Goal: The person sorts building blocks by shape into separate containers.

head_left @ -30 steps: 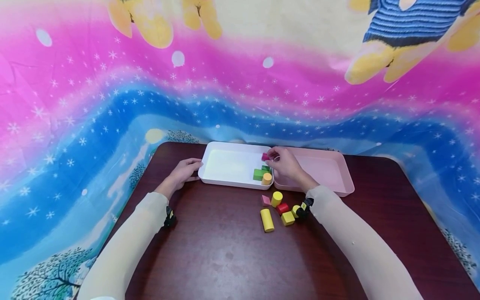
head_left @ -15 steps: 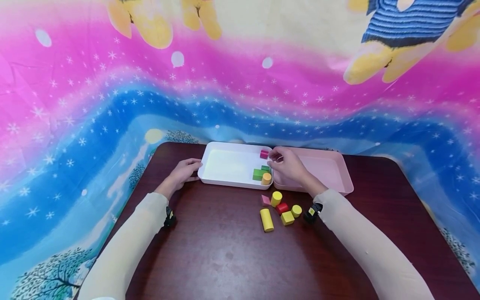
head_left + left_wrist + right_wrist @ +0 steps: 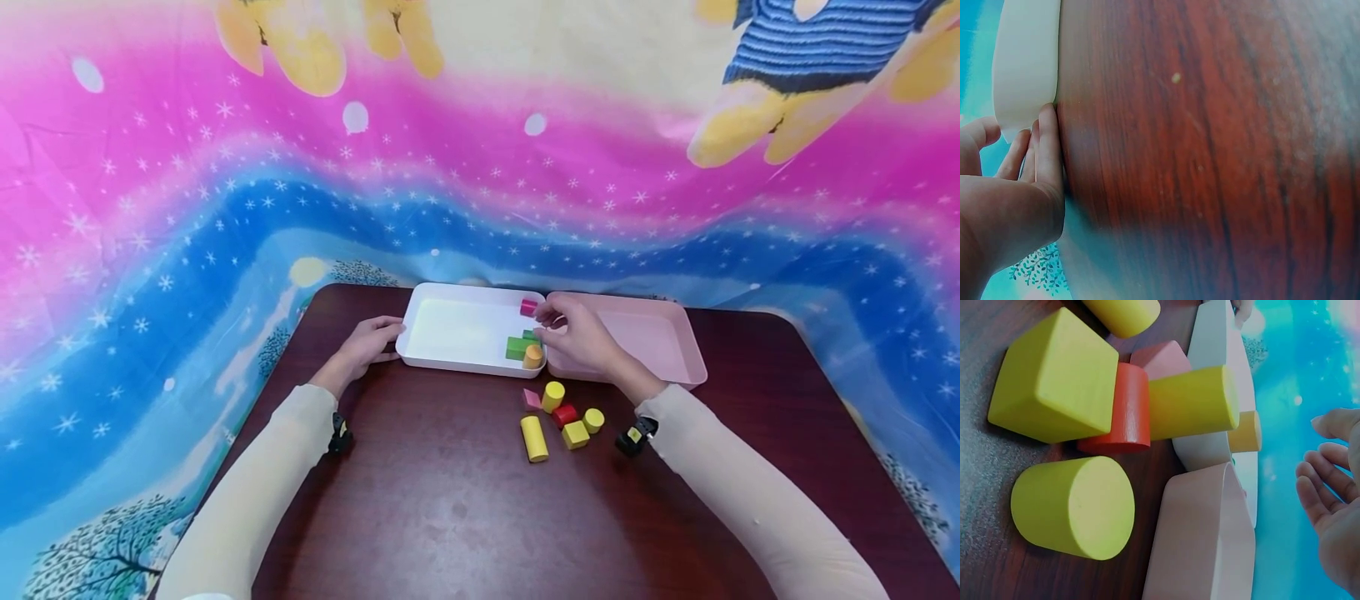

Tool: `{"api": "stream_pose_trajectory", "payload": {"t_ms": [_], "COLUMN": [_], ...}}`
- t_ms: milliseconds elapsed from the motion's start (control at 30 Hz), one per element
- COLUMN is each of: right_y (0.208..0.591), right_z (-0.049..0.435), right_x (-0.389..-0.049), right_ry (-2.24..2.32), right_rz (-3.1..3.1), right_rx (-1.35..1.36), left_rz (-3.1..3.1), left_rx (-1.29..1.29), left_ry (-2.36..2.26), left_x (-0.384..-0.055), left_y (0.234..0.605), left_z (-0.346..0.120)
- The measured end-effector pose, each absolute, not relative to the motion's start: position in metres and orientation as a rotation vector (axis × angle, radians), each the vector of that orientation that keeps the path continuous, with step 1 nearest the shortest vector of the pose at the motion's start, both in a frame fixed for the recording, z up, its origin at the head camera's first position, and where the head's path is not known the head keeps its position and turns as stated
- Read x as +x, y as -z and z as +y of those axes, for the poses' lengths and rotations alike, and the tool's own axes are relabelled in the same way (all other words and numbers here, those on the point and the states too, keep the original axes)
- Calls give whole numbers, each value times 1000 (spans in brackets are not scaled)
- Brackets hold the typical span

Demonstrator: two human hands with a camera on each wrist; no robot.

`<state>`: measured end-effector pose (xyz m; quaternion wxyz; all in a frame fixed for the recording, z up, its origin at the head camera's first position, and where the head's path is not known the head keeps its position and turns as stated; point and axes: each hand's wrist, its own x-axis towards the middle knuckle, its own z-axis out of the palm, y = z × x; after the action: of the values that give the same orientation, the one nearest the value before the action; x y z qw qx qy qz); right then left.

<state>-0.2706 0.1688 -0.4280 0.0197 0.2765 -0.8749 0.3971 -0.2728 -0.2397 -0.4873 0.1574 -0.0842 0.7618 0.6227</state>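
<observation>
The white tray (image 3: pixel 457 329) sits at the far side of the table (image 3: pixel 442 500), long axis left to right, its right end beside the pink tray (image 3: pixel 645 333). The left hand (image 3: pixel 367 342) rests at the white tray's left end, fingers extended, fingertips touching the end wall. The right hand (image 3: pixel 581 335) is positioned above the junction of the trays, fingers loosely bent and apart, gripping nothing.

The magenta block (image 3: pixel 528 308) is in the white tray's far right corner, near the right fingertips; its longer side appears to run left to right, though it is small in view. Nearer the person, in the same tray, are the larger green block (image 3: pixel 517 348), long side left to right, and the orange cylinder (image 3: pixel 532 357), standing upright. On the table, the long yellow cylinder (image 3: pixel 534 439) lies on its side, far end directed toward the white tray.
</observation>
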Motion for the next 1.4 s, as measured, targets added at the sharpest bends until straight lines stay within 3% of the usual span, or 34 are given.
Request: {"api": "stream_pose_trajectory", "payload": {"t_ms": [1400], "right_y": [432], "right_z": [170], "right_x": [-223], "right_ry": [-1208], "right_rz": [-2748], "right_rx": [1095], "left_rz": [2198], "left_rx": [-243], "left_ry": [-1768], "left_x": [-277], "left_y": [493], "left_z": [-242]}}
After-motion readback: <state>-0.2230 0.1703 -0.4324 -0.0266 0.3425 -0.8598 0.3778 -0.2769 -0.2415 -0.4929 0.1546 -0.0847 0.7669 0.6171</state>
